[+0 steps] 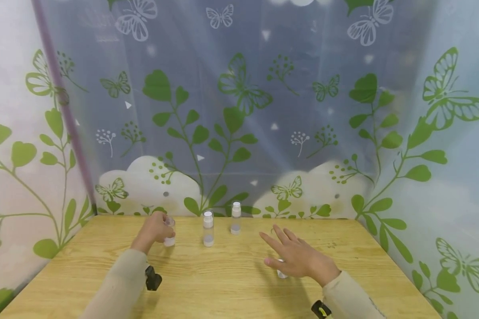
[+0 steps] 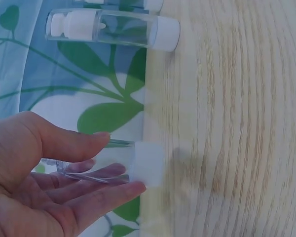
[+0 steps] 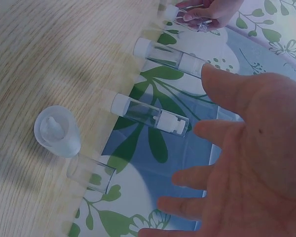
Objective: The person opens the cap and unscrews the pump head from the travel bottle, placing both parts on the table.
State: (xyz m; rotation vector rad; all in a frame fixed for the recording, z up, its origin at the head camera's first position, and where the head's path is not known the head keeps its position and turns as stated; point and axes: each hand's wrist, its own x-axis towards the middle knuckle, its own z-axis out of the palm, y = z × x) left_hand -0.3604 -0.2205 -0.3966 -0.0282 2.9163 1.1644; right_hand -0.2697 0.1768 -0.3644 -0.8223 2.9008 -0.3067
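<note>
My left hand (image 1: 155, 230) holds a small clear bottle (image 2: 121, 163) with a white base, thumb on one side and fingers on the other. The bottle stands upright near the table's back edge, its top partly hidden by the hand. My right hand (image 1: 299, 257) hovers palm down with fingers spread and holds nothing. Below it in the right wrist view sit a white pump head (image 3: 56, 131) and a clear cylindrical cap (image 3: 91, 173); the hand mostly covers them in the head view.
Two clear pump bottles with white tops and bases, a nearer bottle (image 1: 208, 228) and a farther bottle (image 1: 235, 218), stand upright between the hands. Behind the wooden table (image 1: 207, 283) hangs a curtain (image 1: 239, 133) printed with leaves and butterflies.
</note>
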